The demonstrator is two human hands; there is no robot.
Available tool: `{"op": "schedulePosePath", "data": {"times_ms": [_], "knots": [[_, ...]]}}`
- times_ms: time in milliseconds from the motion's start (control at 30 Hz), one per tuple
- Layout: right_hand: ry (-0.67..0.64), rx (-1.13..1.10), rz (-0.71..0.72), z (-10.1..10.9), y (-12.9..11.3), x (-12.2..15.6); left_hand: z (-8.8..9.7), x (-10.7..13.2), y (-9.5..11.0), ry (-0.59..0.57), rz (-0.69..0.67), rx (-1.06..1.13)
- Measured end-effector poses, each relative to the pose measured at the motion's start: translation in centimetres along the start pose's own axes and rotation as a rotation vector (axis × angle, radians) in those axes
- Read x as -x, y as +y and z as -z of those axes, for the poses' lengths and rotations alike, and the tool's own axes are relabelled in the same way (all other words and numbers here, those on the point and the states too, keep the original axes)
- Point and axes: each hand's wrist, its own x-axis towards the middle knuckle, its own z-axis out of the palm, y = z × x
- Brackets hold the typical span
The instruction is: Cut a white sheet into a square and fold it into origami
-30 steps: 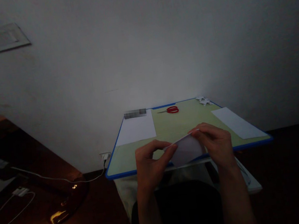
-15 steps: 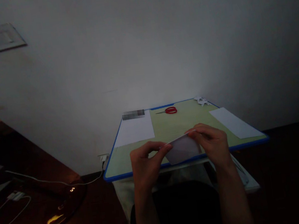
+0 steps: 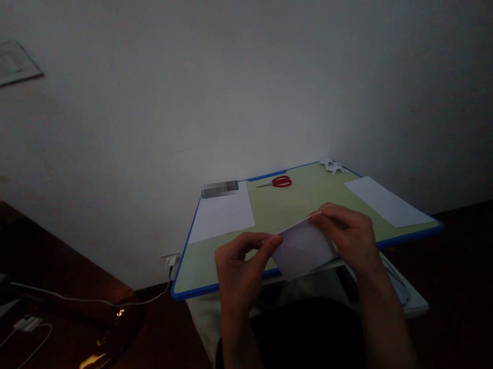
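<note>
Both hands hold a folded white paper [image 3: 303,249] up over the near edge of a small green table with a blue rim [image 3: 205,288]. My left hand [image 3: 240,273] pinches the paper's left corner between thumb and fingers. My right hand [image 3: 353,234] grips its upper right edge with curled fingers. The paper's lower part hangs below the table's edge.
On the table lie a white sheet [image 3: 223,212] at the left, a narrower white strip [image 3: 387,201] at the right, red-handled scissors [image 3: 280,182] at the back and paper scraps [image 3: 334,166] in the far right corner. A cable [image 3: 84,299] and a dark wooden surface sit at the left.
The folded paper has tilted and dropped slightly, showing more of its face. Both hands keep their grip and have barely moved.
</note>
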Motion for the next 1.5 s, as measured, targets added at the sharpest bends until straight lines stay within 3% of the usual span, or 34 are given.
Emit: {"op": "schedulePosePath", "data": {"times_ms": [467,700,967,1267,1500], "knots": [[0.022,-0.064,0.0,0.09,0.32,-0.2,-0.18,-0.24,-0.26,-0.049,0.01,0.059],[0.039,-0.038,0.012,0.27,0.45,-0.01,-0.52,-0.23,0.02,0.058,-0.015,-0.003],[0.051,-0.036,0.073,0.16,0.38,0.22,-0.44,0.17,0.38,0.147,-0.149,-0.13],[0.076,-0.035,0.051,-0.23,0.16,0.22,-0.07,0.06,-0.43,0.075,-0.142,-0.069],[0.206,-0.032,0.05,0.04,0.05,0.35,-0.46,0.18,-0.06,0.0,-0.053,0.096]]}}
